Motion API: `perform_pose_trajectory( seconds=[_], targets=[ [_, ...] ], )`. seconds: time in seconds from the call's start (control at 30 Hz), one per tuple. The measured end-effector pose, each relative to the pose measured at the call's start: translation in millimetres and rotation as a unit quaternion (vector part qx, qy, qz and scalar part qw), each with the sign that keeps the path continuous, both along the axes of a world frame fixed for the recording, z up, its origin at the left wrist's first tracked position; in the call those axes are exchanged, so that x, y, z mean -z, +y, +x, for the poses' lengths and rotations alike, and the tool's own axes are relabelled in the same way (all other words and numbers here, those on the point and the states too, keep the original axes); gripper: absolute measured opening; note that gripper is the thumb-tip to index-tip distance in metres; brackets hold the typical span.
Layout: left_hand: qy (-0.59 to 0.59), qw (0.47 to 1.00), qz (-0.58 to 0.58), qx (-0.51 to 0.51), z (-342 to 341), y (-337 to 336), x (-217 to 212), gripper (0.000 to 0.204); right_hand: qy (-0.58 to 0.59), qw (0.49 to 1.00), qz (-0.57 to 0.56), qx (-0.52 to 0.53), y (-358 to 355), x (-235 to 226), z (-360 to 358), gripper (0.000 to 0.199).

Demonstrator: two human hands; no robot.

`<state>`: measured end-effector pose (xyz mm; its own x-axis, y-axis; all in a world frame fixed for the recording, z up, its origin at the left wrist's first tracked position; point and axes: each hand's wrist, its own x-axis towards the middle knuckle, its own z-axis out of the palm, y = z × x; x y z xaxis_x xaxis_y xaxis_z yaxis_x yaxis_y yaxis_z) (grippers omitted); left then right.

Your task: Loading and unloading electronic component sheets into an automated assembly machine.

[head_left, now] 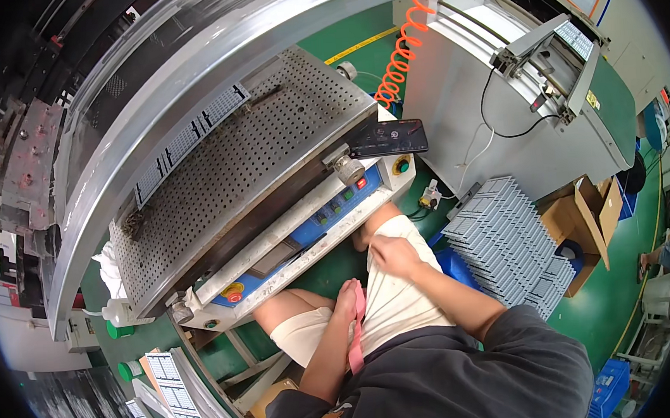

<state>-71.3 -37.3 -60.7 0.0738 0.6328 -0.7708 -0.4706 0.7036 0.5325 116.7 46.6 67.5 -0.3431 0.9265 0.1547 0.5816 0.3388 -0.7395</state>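
I sit with both hands over my lap, on my cream shorts. My left hand is closed around the upper end of a pink strap, which trails down toward my dark shirt. Near the knee, my right hand rests on the right leg of the shorts with its fingers curled in; whether it pinches anything is hidden. Beyond both hands stands a machine with a perforated metal table. Its blue control panel faces my knees.
A curved metal frame rises over the table. A dark phone lies by the table's right corner. Grey stacked racks and a cardboard box stand at right. Printed sheets lie lower left; an orange coiled hose hangs behind.
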Motion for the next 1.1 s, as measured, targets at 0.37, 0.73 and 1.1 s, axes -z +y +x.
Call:
perform_pose_trajectory(
  seconds=[0.37,0.73,1.1],
  targets=[
    [0.009,0.995,-0.091,0.036,-8,5,1,0.027,-0.073,0.997,0.017,-0.025,7,12,-6,0.018],
    [-0.028,0.997,-0.075,-0.021,2,7,-7,0.025,0.008,1.0,0.025,-0.006,13,-4,-4,0.022],
    [-0.088,0.993,-0.074,-0.026,-7,2,19,0.022,0.07,0.98,0.051,0.18,98,-114,10,0.051]
  ],
)
